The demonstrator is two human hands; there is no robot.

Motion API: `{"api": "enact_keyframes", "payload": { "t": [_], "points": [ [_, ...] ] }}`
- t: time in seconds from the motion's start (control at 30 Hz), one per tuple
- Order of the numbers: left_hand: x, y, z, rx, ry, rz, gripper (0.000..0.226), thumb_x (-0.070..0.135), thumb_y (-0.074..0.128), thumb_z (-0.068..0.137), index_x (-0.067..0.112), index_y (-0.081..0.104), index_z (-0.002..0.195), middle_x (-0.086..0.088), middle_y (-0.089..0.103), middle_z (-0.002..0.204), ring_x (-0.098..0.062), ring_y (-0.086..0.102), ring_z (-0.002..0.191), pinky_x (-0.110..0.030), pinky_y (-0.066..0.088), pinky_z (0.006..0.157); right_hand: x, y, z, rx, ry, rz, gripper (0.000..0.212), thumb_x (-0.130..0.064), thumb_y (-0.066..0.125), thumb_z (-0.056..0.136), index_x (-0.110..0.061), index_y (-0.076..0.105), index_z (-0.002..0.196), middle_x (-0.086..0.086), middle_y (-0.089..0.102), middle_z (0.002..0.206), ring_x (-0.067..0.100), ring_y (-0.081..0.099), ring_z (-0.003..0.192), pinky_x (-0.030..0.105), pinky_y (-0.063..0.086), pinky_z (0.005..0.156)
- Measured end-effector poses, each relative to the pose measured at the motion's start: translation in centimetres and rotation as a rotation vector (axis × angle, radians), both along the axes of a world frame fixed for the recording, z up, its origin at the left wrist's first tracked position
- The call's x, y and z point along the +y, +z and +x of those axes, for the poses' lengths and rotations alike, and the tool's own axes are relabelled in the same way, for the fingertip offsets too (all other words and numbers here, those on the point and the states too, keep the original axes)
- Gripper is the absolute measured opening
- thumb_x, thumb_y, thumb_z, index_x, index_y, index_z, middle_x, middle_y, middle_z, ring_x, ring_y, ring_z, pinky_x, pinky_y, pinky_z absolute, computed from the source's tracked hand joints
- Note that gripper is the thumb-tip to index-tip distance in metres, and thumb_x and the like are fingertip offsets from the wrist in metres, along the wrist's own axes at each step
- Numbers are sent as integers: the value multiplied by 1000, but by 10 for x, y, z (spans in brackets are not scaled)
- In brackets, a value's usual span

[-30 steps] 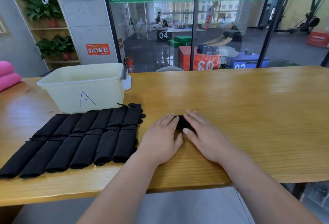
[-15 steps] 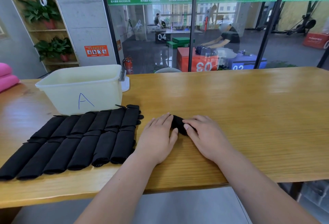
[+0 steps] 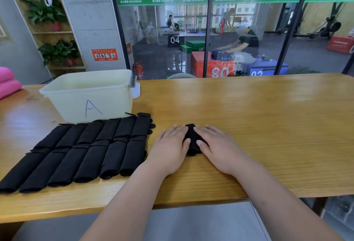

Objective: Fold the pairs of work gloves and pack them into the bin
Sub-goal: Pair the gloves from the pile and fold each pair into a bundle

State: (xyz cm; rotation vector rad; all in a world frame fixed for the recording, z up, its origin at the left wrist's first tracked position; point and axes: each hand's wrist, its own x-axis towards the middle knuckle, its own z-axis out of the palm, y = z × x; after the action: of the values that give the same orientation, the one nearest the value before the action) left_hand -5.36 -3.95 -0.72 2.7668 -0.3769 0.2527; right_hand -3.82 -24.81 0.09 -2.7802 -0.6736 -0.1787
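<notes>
Head view, lower centre: my left hand (image 3: pixel 168 150) and right hand (image 3: pixel 216 145) have flattened, fingers straight, pressing the folded glove pair (image 3: pixel 193 133); this fold looks finished.

A glove bundle (image 3: pixel 192 139) of matt black knit cloth sits beneath the flat left hand (image 3: pixel 170 150) and right hand (image 3: pixel 216 148) on a wooden table (image 3: pixel 249 116), its grain showing through a smooth, softly glossy varnish. Left of the grip, rows of rolled gloves (image 3: pixel 86 150) share the same dull fabric, some ends speckled with what may be rubbery dots. Beyond those stands a bin (image 3: pixel 107 99) of smooth, translucent cream plastic.
</notes>
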Motion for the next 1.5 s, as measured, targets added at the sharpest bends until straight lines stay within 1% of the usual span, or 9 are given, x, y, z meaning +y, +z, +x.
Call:
{"api": "enact_keyframes", "payload": {
  "t": [0.2, 0.37, 0.47, 0.63, 0.93, 1.03, 1.2, 1.33, 1.5],
  "points": [
    [-3, 7, -6, -112, 37, 41, 56, 40, 29, 114, 19, 29, 166, 4, 31, 172, -13, 17, 161, -38, 15, 131, 0, 1, -2, -4, 1, 5, 59, -54, 28, 111, -36, 23, 166, -17, 27, 171, 13, 18, 160, 39, 24, 127],
    [8, 23, -20, -145, 45, 125, 56, 43, 36, 112, 19, 36, 163, 3, 37, 169, -15, 22, 160, -39, 14, 131, 4, 5, -6, -18, 12, -34, 60, -57, 31, 110, -35, 25, 166, -17, 30, 170, 15, 21, 159, 41, 24, 125],
    [23, 29, -29, -115, 69, 185, 58, 44, 36, 112, 20, 34, 164, 4, 32, 171, -15, 18, 161, -40, 12, 132, 14, 7, -6, -4, 28, -29, 61, -57, 32, 109, -35, 26, 166, -15, 32, 169, 17, 23, 159, 43, 25, 127],
    [56, 35, -39, -56, 124, 199, 58, 45, 36, 112, 22, 33, 164, 3, 27, 173, -16, 14, 162, -42, 11, 132, 54, 6, -10, -16, 52, -19, 63, -59, 33, 107, -30, 32, 164, -10, 42, 165, 18, 33, 153, 47, 34, 122],
    [111, 39, -51, 47, 217, 141, 62, 51, 34, 112, 24, 27, 167, 6, 20, 175, -16, 7, 163, -44, 10, 132, 112, 18, -13, 4, 52, -31, 64, -62, 31, 108, -30, 32, 164, -7, 39, 167, 22, 38, 151, 46, 36, 121],
    [124, 42, -49, 84, 210, 90, 62, 53, 30, 112, 26, 25, 168, 6, 16, 176, -17, 3, 163, -46, 8, 132, 121, 24, -10, 6, 49, 17, 64, -61, 28, 109, -29, 31, 164, -5, 34, 169, 24, 31, 154, 48, 34, 123],
    [131, 43, -38, 98, 212, 132, 61, 53, 26, 112, 32, 20, 168, 7, 10, 177, -17, 0, 164, -47, 5, 132, 137, 27, 1, 60, 108, -74, 69, -59, 24, 110, -24, 16, 169, -3, 0, 177, 21, 2, 163, 46, 16, 131],
    [126, 32, -32, 121, 185, 167, 61, 55, 22, 111, 35, 15, 169, 8, 5, 177, -17, -3, 164, -47, 2, 132, 139, 17, 9, 115, 165, -77, 72, -60, 22, 110, -21, 12, 169, -1, 9, 177, 18, 8, 162, 42, 15, 131],
    [126, 19, -31, 77, 207, 227, 63, 58, 15, 110, 37, 10, 169, 11, 2, 177, -15, -6, 163, -46, 2, 132, 134, 6, 2, 15, 165, -6, 76, -67, 11, 104, -26, 15, 169, -6, 18, 175, 15, 13, 161, 43, 19, 130]
  ]
}}
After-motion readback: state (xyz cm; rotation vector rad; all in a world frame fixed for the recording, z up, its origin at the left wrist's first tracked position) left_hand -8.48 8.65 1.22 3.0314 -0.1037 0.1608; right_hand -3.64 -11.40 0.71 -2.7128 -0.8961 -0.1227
